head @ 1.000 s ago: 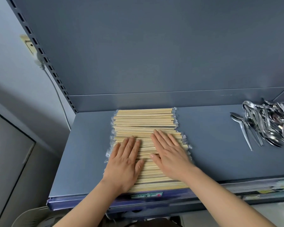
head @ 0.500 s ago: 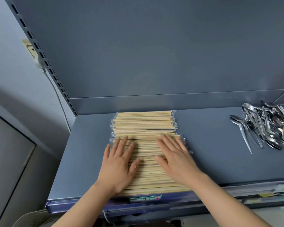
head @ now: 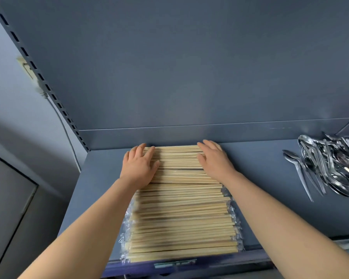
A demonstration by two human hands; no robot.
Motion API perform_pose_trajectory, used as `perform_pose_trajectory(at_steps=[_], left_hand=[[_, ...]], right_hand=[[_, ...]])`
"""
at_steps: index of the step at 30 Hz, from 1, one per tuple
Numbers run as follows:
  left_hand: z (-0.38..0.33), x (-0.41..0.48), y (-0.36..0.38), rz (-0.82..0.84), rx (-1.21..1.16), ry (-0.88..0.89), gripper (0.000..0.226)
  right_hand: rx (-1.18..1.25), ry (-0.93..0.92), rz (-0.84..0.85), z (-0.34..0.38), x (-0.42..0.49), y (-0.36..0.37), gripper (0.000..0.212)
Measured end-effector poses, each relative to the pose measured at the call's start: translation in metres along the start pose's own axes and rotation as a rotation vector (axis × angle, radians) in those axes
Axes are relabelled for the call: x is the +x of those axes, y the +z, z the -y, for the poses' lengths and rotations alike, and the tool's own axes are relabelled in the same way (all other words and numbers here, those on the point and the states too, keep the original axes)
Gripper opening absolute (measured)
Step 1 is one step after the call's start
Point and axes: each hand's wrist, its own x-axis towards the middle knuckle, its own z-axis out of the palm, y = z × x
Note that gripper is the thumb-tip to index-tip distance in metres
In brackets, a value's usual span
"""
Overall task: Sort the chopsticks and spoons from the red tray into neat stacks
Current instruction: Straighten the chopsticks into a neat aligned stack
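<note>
On the shelf (head: 270,188), pale wooden chopsticks (head: 181,218) in clear wrappers form a flat stack, long axes running left-right. Left hand (head: 139,166) and right hand (head: 215,160) press flat, fingers straight, on its far end; spoons (head: 328,168) heaped at right.

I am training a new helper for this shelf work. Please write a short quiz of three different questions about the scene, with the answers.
1. True or false: the left hand and the right hand both rest on the chopsticks.
2. Where does the pile of spoons lie? A: left of the chopsticks. B: right of them. C: on top of them.
3. Fill in: the chopsticks lie on a grey ____.
Key: 1 true; 2 B; 3 shelf.
</note>
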Motion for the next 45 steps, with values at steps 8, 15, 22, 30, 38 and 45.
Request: perform_pose_trajectory(at_steps=[8,15,22,30,38,45], left_hand=[[-0.002,0.012,0.008,0.021,0.072,0.037,0.057],[0.016,-0.009,0.01,-0.176,-0.443,-0.053,0.042],[0.006,-0.031,0.018,-0.11,-0.748,-0.123,0.056],[0.023,-0.07,0.013,-0.185,-0.917,-0.234,0.051],[0.01,-0.089,0.01,-0.15,-0.934,-0.196,0.053],[0.005,-0.129,0.015,-0.166,-0.96,-0.218,0.052]], right_hand=[[-0.042,-0.052,0.161,-0.006,0.013,0.007,0.045],[0.359,0.061,-0.051,-0.02,-0.01,0.009,0.043],[0.61,0.117,-0.047,-0.006,-0.021,0.019,0.044],[0.721,0.298,-0.157,-0.037,-0.066,0.004,0.043],[0.789,0.267,-0.087,-0.012,-0.09,0.012,0.047],[0.839,0.311,-0.092,-0.007,-0.137,0.025,0.048]])
